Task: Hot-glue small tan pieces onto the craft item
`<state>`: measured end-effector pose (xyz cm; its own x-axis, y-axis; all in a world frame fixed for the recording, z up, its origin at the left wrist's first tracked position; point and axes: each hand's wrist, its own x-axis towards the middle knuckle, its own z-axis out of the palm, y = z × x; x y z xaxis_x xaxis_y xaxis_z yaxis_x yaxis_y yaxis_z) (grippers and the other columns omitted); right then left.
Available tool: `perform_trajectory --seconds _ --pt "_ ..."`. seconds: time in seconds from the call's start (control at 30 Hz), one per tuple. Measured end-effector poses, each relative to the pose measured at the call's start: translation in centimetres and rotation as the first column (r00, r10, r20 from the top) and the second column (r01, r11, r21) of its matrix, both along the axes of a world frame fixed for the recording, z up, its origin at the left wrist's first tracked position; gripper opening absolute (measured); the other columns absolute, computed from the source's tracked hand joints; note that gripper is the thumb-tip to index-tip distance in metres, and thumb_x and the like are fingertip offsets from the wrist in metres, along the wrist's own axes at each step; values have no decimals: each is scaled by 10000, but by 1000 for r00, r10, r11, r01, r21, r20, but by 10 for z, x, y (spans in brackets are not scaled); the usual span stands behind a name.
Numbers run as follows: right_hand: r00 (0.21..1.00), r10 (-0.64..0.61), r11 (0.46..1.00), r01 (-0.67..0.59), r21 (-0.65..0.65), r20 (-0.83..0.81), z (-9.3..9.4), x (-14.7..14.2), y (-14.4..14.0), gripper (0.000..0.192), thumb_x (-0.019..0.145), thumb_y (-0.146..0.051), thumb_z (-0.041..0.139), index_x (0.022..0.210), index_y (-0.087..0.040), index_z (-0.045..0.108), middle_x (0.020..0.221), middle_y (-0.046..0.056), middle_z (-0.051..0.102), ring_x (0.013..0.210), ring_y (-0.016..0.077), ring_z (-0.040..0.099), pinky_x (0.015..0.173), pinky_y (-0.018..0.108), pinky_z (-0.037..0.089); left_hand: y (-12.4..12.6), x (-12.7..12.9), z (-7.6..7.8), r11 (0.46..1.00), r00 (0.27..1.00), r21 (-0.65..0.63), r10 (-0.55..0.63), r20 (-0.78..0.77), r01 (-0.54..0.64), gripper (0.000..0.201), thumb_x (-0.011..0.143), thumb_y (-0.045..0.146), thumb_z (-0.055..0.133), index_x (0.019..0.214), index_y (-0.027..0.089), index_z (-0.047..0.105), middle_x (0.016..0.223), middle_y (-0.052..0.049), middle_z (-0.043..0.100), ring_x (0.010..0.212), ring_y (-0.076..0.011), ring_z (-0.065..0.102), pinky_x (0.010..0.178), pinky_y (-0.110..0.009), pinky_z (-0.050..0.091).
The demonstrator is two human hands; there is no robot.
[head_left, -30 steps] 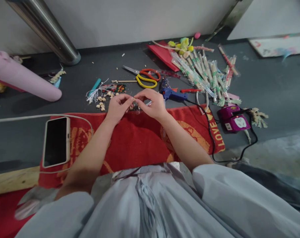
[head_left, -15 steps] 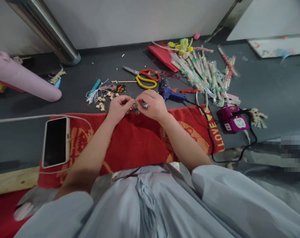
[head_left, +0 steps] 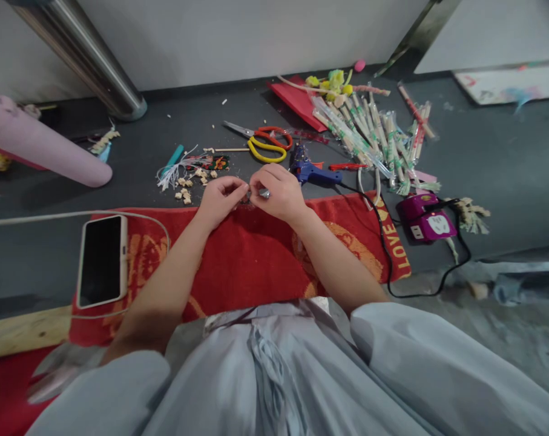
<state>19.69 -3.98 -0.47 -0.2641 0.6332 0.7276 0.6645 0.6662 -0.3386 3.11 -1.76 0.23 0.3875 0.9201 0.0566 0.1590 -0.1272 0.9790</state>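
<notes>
Both hands met over the far edge of the red towel (head_left: 242, 260). Left hand (head_left: 220, 200) was curled, thumb & forefinger pinched on sth tiny, too small to tell what, prob a bead-like bit. Right hand (head_left: 278, 194) was also curled, fingers closed on a small silvery metal piece (head_left: 264, 193) poking out near the thumb. The two pinches were nearly touching, w/ the small part right between the fingertips, just above the towel edge.

To do it well, imo: keep wrists low & braced near the towel, grip light so the tiny bit doesn't pop out, work over the towel rather than the grey floor (head_left: 505, 157) so a drop stays findable.

Around: blue glue gun (head_left: 313, 172) lay just beyond the right hand, its black cord (head_left: 385, 236) running across the towel's right end to a purple box (head_left: 426, 218). That cord & the gun nozzle were the closest snags for the right hand. Yellow/red scissors (head_left: 267, 142) lay further back, apart. A heap of wrapped sticks (head_left: 374, 139) sat far right, red card (head_left: 299, 100) behind it. Small tan crumbs & white threads (head_left: 183, 175) were scattered just past the left hand. Phone (head_left: 102, 259) lay on the towel's left end w/ a white cable (head_left: 51, 215), well apart from the hands. Pink roll (head_left: 42, 145) & a metal post (head_left: 97, 66) stood far left. Grey skirt (head_left: 274, 375) filled the near view
</notes>
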Motion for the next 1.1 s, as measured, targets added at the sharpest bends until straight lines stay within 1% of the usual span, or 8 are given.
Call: perform_trajectory --seconds 0.1,0.23,0.37,0.53,0.7,0.83,1.0,1.1 --pt "1000 -3 1000 3 5 2 -1 0 0 102 818 -126 494 751 -202 486 746 18 540 743 153 491 724 304 437 0 -1 0 1000 1000 15 -16 -13 16 281 772 449 649 748 170 619 576 23 589 392 -43 417 388 -191 338" --pt "999 -32 999 32 -8 2 -1 2 2 92 813 -133 494 753 -202 484 739 11 532 743 150 495 726 303 431 0 -1 -1 1000 1000 -3 -13 -5 13 260 771 425 653 763 167 624 584 20 600 397 -40 417 392 -185 345" --pt "997 -46 999 46 -4 -61 1 5 2 96 817 -130 493 755 -203 482 722 5 525 722 143 491 707 293 431 -1 0 0 999 1000 -45 16 25 -15 267 754 429 671 779 168 626 583 22 604 383 -32 390 382 -183 332" --pt "993 32 998 -37 -44 -113 5 5 1 110 790 -110 509 795 -214 473 734 4 535 727 149 505 706 304 449 -2 1 2 997 999 -76 28 46 -25 312 727 477 700 767 175 631 584 14 612 381 -35 387 373 -187 323" --pt "991 68 989 -82 -123 -116 6 2 -1 165 751 -88 493 802 -224 414 780 6 538 750 151 526 716 320 465 0 -1 0 999 1000 -35 6 7 -6 335 742 510 673 779 180 633 601 7 611 407 -47 426 383 -192 338" --pt "986 117 979 -135 -154 -120 7 3 -2 200 727 -71 498 817 -223 404 806 10 544 748 139 529 682 293 468 -1 -1 1 999 1000 -46 2 0 -2 298 729 466 682 758 175 624 609 8 610 433 -55 453 406 -195 370" --pt "981 128 976 -151 -155 -148 8 3 -4 226 718 -63 506 842 -221 403 813 3 529 718 122 503 652 272 460 -1 0 3 998 1000 -57 0 1 0 212 722 375 676 735 172 615 601 14 601 442 -59 458 428 -199 396" --pt "976 139 973 -166 -161 -170 7 3 -4 238 720 -59 502 859 -223 399 818 1 517 721 120 494 648 267 462 -2 0 3 998 1000 -57 0 -9 0 188 729 354 668 743 174 616 611 9 605 449 -65 467 437 -207 405"
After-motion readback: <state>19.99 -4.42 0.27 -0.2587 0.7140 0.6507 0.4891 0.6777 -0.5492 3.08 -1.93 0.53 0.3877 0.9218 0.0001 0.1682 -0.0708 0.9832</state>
